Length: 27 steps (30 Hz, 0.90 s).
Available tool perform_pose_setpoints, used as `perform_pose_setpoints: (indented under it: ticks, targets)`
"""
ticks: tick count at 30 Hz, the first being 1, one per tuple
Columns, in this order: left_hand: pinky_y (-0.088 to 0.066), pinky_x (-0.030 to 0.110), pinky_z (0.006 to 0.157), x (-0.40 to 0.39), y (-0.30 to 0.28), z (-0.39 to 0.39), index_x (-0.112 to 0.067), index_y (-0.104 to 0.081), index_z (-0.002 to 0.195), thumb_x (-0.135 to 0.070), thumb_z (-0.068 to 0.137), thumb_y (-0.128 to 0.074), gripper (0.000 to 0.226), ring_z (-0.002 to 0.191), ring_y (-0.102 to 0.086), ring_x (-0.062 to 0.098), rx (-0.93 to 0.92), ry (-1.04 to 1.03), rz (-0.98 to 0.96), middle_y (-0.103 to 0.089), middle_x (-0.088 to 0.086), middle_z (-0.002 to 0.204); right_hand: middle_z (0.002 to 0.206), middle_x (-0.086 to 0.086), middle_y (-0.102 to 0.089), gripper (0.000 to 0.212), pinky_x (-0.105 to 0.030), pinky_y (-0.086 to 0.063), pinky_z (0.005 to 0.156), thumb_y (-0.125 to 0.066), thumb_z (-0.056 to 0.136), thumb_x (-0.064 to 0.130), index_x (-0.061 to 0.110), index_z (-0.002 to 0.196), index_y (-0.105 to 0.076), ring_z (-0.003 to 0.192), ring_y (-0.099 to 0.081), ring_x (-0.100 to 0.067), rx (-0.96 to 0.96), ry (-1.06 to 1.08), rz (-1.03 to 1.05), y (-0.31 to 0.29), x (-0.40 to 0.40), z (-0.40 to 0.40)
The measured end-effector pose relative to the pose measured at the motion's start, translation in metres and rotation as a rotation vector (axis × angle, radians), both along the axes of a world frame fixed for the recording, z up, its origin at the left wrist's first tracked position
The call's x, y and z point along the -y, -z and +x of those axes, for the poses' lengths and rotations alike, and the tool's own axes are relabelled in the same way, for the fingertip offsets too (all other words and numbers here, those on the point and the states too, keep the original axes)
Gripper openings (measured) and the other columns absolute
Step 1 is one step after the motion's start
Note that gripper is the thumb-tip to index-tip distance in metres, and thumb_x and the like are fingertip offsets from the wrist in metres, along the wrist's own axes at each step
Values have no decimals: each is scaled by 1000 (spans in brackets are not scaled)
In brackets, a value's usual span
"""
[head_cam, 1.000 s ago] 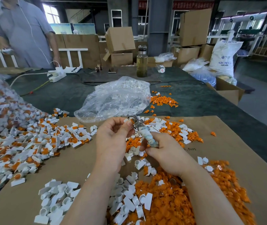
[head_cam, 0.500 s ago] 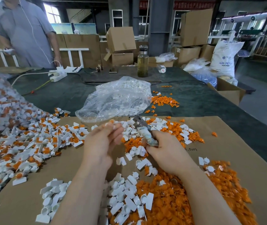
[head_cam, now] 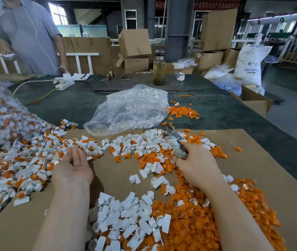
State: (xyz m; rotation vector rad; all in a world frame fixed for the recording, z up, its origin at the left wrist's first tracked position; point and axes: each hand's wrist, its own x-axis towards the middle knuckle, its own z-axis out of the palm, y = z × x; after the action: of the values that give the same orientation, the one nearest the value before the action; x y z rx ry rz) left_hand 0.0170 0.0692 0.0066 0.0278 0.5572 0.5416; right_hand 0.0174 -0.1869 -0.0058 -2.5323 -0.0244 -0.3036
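Now pick your next piece from the near edge of the mixed heap (head_cam: 26,156), where white bodies with orange caps fitted lie loose on the cardboard sheet (head_cam: 270,160). Take one only, and choose one lying free on top rather than digging, so nothing slides toward the sorted piles. Pinch it by the flat white tab with the cap outward. That way the metal head of the tape-wrapped tool (head_cam: 174,142) should meet the cap without a second turn in your fingers. Bring the piece to the tool, not the tool to the heap (your right wrist sits well where it is, between the white shells (head_cam: 126,220) and the loose orange caps (head_cam: 198,223)).

Your left hand (head_cam: 73,165) lies palm up, fingers straight and close together, holding nothing. Its fingertips reach the heap's edge, though I cannot tell whether they touch a piece there. Your right hand (head_cam: 196,165) is wrapped round the tool's handle with the fingers curled tight, and the head points up and away from you over the scattered pieces. The heap itself sits to your left, just beyond those fingertips.
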Motion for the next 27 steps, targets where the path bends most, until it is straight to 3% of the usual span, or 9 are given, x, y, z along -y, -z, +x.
perform_pose_setpoints:
  ticks: [2,4,6,8,11,14,16,22,27]
  targets:
    - [-43,31,106,-1,-1,-1,-4,-36,150,-13,107,-26,44,134,-50,20,47,11,-18,-47,13,150,72,7,-59,11,-24,-36,48,-59,91,31,23,82,-58,63,-55,-10,-41,-4,-62,1,-2,0]
    - [-56,30,94,0,-3,-1,-9,-49,141,-15,105,-42,37,115,-66,19,-120,170,156,-61,13,135,73,8,-57,10,-23,-36,48,-58,90,30,26,81,-54,64,-53,-9,-74,-9,-130,2,-4,0]
    - [-60,29,75,5,-6,-1,-12,-64,117,-15,97,-61,20,91,-70,14,-383,410,513,-71,7,110,73,10,-53,17,-23,-35,48,-58,88,29,29,77,-46,63,-50,-8,-81,-1,-180,3,-6,0]
    - [-55,33,71,14,-10,-3,-15,-69,102,-15,87,-73,16,88,-65,15,-497,611,917,-70,4,100,72,10,-51,20,-23,-34,47,-58,86,30,30,75,-42,63,-49,-7,-79,18,-220,4,-9,-1]
    - [-46,38,88,28,-13,-9,-24,-73,95,-23,77,-81,19,91,-63,13,-508,888,1507,-72,-6,94,72,11,-50,20,-23,-37,47,-59,84,34,28,75,-42,62,-47,-6,-69,40,-276,8,-11,-2]
    - [-40,23,70,39,-13,-12,-26,-71,86,-26,72,-86,20,80,-63,3,-468,1153,1903,-71,-13,83,71,12,-46,18,-23,-35,46,-59,85,38,31,83,-43,61,-45,-6,-64,38,-312,10,-14,-1]
    - [-46,25,70,43,-10,-10,-27,-70,87,-28,71,-88,24,86,-61,6,-532,1249,2105,-69,-10,91,69,12,-44,20,-23,-32,44,-60,86,39,31,81,-41,58,-42,-5,-47,37,-338,11,-15,-1]
    - [-40,19,58,48,-6,-9,-26,-63,86,-25,76,-85,25,81,-58,5,-618,1273,2267,-64,-8,91,70,11,-38,22,-23,-26,43,-62,85,34,29,82,-42,55,-35,-6,-51,20,-385,13,-16,-3]
    - [-38,19,53,51,-2,-9,-24,-62,90,-29,80,-77,19,76,-56,3,-620,1127,2297,-62,-9,86,73,11,-38,20,-24,-25,44,-60,83,33,30,87,-41,57,-35,-7,-31,9,-360,13,-17,-2]
